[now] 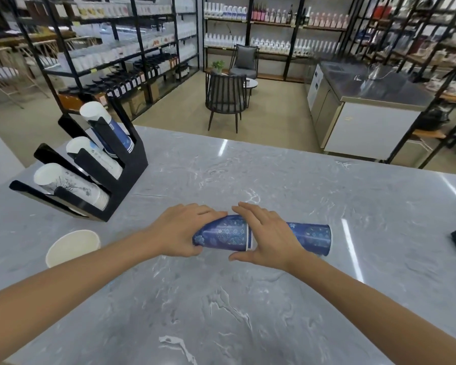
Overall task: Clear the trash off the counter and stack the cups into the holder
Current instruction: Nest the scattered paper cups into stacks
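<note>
There is only one view, and it comes from the camera on my head. It looks forward and down over the grey marble counter (248, 299), so my two forearms enter from the bottom corners and my left hand (184, 230) and right hand (267, 237) meet near the middle, close to the lens. The wide angle bends the edges. Beyond the counter's far edge the camera faces into a shop with black shelves (132, 48) and a dark chair (225, 97).
</note>
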